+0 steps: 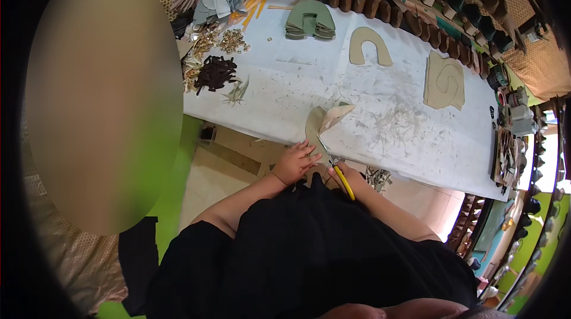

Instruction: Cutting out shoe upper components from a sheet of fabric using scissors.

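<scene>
At the table's near edge, my left hand (294, 162) grips a curved olive-beige sheet piece (312, 127), its fingers lying across the top; its thumb is hidden. My right hand (352, 177) is closed around scissors with yellow handles (345, 184). Their blades point away from me and lie against the piece, beside my left fingertips. A strip of the sheet curls up to the right of the blades, showing a paler underside. Farther off on the white-covered table (285, 90) lie a horseshoe-shaped beige piece (358, 51) and a stack of green horseshoe-shaped pieces (309, 21).
A beige sheet with a curved outline (445, 84) lies at the right. Dark brown small pieces (216, 74), gold-coloured bits (233, 41) and grey scraps (221, 0) crowd the left end. Rows of brown shoe lasts (372, 7) line the far edge. A large blurred oval covers the left.
</scene>
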Demonstrator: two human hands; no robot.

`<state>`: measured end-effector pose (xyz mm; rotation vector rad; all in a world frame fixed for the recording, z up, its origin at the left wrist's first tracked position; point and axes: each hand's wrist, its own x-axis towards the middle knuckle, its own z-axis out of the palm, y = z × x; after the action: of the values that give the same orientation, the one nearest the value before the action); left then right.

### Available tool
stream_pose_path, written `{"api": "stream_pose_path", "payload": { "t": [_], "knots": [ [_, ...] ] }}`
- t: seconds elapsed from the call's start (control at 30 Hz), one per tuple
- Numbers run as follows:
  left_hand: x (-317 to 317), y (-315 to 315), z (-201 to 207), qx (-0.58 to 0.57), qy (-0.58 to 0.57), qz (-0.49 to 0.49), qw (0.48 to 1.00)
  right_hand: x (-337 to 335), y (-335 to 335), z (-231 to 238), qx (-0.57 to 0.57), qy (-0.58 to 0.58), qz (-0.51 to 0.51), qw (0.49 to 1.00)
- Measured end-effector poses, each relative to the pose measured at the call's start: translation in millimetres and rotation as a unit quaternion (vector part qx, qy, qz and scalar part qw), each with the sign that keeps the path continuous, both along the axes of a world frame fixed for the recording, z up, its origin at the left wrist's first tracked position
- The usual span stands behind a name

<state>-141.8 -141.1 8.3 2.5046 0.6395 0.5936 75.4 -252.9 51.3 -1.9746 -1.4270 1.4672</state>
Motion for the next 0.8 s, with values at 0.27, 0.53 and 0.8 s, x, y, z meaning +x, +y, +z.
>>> {"api": "stream_pose_path", "payload": {
  "t": [0.27,0.53,0.8],
  "knots": [
    [1,-2,5,-0.009,-0.003,-0.002,1.000,-1,-5,1,0.014,-0.008,-0.009,1.000],
    [8,-6,13,0.006,-0.001,-0.005,1.000,3,-4,-5,0.020,-0.009,-0.009,1.000],
    [11,-3,18,0.013,-0.013,-0.013,1.000,8,3,-2,0.006,-0.012,0.013,1.000]
  ]
}}
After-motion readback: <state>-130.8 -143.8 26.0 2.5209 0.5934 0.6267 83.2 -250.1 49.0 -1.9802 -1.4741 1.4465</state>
